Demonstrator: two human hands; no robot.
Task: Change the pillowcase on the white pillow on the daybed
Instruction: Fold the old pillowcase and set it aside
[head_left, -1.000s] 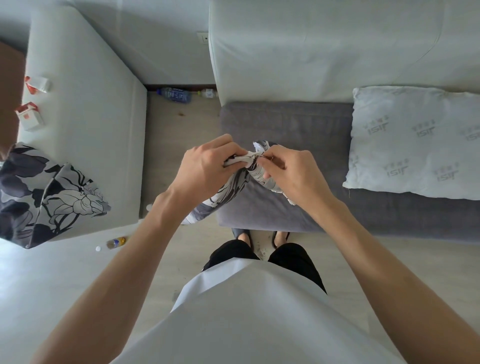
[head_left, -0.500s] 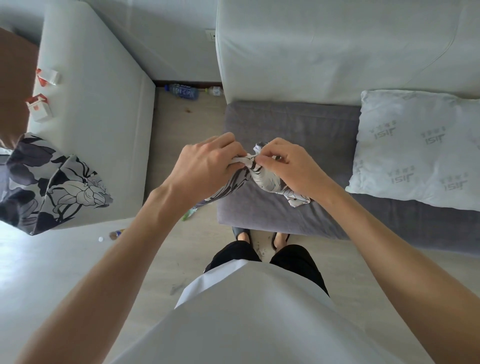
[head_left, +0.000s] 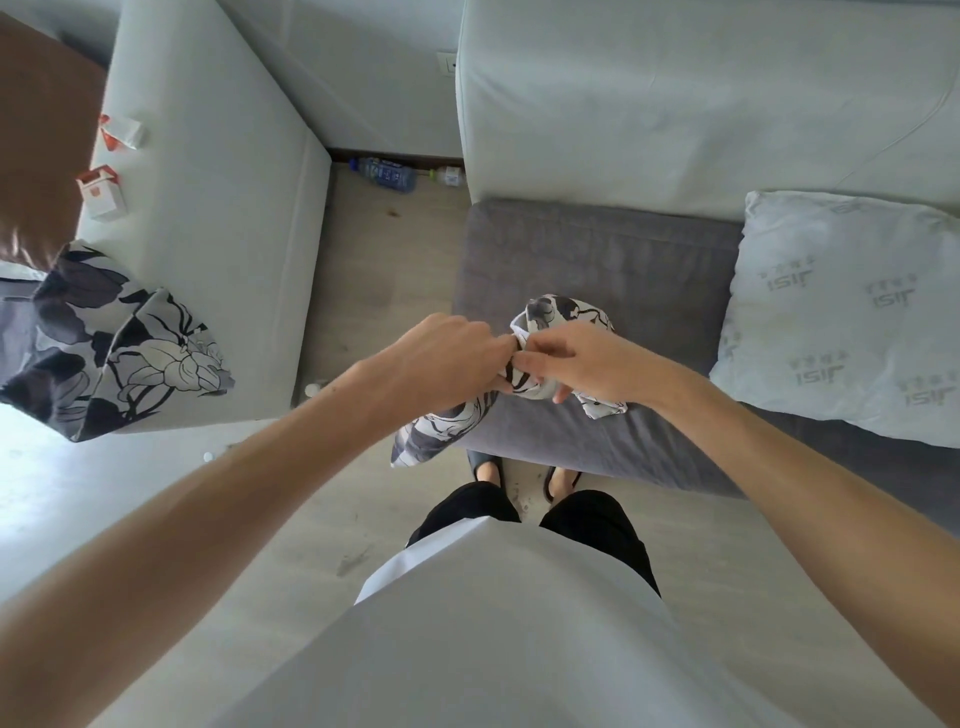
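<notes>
A bunched floral pillowcase (head_left: 558, 314), black, grey and white, hangs between both hands above the grey daybed cushion (head_left: 613, 254). My left hand (head_left: 447, 358) grips its left part, and a fold dangles below past the cushion's front edge. My right hand (head_left: 582, 358) pinches the cloth right beside the left, fingertips nearly touching. The bare white pillow (head_left: 847, 312), printed with faint grey logos, lies on the cushion to the right, apart from both hands.
A second floral cloth (head_left: 104, 338) drapes over the corner of a white upholstered block (head_left: 218, 218) at left, with two small red-and-white boxes (head_left: 101, 192) on it. Plastic bottles (head_left: 384, 174) lie on the floor by the wall. The daybed's white backrest (head_left: 675, 93) rises behind.
Both hands have kept their hold and worked along the bunched pillowcase. More cloth now hangs below my left hand, and the view has shifted slightly.
</notes>
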